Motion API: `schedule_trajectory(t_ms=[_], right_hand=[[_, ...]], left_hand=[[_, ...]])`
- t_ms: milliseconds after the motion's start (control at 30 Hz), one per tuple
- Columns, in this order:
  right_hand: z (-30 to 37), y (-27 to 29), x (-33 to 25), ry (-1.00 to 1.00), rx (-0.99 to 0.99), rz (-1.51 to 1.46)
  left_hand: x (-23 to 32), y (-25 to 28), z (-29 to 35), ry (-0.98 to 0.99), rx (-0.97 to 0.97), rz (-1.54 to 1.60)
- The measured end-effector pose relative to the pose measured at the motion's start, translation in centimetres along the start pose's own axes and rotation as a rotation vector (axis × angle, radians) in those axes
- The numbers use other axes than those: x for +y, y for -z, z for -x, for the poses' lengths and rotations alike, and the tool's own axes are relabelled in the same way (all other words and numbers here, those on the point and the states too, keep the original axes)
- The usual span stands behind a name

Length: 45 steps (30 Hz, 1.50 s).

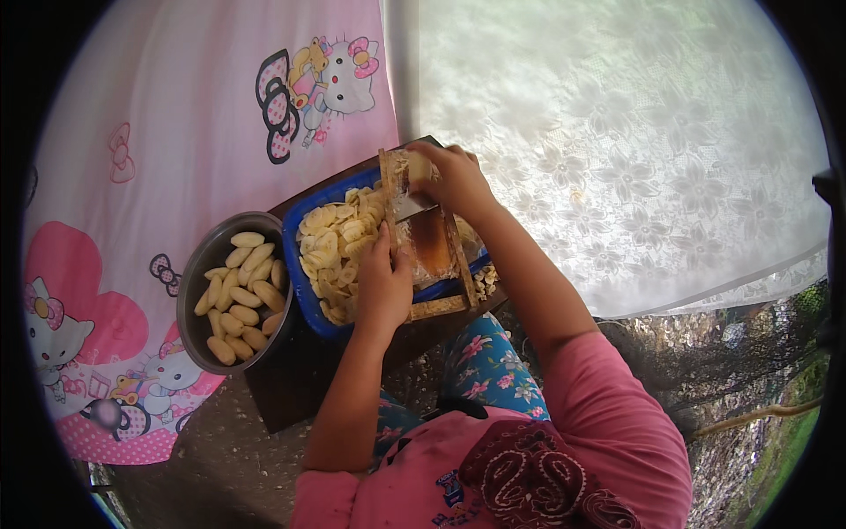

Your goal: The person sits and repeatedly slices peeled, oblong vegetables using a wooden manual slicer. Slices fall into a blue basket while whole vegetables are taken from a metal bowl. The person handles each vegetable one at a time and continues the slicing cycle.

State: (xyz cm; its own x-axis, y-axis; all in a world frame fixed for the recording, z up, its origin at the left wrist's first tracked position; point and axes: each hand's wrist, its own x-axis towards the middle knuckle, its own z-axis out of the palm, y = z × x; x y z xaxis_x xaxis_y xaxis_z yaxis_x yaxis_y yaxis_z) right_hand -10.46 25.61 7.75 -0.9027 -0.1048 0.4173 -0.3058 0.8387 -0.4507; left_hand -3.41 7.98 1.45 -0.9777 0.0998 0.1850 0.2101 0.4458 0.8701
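Note:
A wooden slicer point(432, 249) with a metal blade across its middle lies over a blue plastic basin point(310, 307). My left hand point(384, 286) is closed on the slicer's left rail, thumb on the inner side. At the slicer's far end, my right hand point(455, 179) presses a pale peeled banana point(419, 167) against the board, its fingers partly covering it. Thin banana slices point(333, 251) are heaped in the basin, mostly left of the slicer. Beside the basin on the left stands a round metal pot point(189, 304) with several whole peeled bananas point(244, 297).
The basin rests on a dark low table point(282, 383) in front of my knees. Small pale bits point(486, 280) lie by the slicer's near right corner. A pink cartoon-print curtain point(203, 115) hangs on the left, a white lace curtain point(617, 150) on the right.

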Motion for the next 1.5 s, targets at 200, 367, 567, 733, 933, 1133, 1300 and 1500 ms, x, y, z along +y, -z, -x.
schedule_trajectory(t_ms=[200,367,567,733,933,1133,1300,1500], right_hand=[[3.8,1.0,-1.1,0.14,-0.02,0.011],[6.8,0.9,-0.7,0.188,-0.025,0.09],[-1.6,-0.5,0.7,0.104,0.027,-0.023],[5.7,1.2,-0.4,0.208,-0.051,0.011],[2.6,0.4,0.2,0.134,0.002,-0.04],[0.5,0.2,0.8,0.103,0.005,0.029],[8.4,1.1,-0.1,0.185,-0.043,0.035],[-0.3,-0.2,1.1,0.042,0.07,0.039]], left_hand=[[0.7,0.4,0.1,-0.006,0.011,-0.046],[0.1,0.1,-0.1,-0.05,0.031,-0.015],[0.7,0.3,0.2,0.023,-0.017,0.038],[0.7,0.4,0.4,-0.04,0.019,-0.022],[0.4,0.2,0.4,-0.03,-0.006,-0.018],[1.0,0.7,0.6,0.027,-0.021,0.069],[0.2,0.4,0.5,-0.075,0.035,-0.063],[0.4,0.4,0.6,-0.072,0.005,-0.02]])
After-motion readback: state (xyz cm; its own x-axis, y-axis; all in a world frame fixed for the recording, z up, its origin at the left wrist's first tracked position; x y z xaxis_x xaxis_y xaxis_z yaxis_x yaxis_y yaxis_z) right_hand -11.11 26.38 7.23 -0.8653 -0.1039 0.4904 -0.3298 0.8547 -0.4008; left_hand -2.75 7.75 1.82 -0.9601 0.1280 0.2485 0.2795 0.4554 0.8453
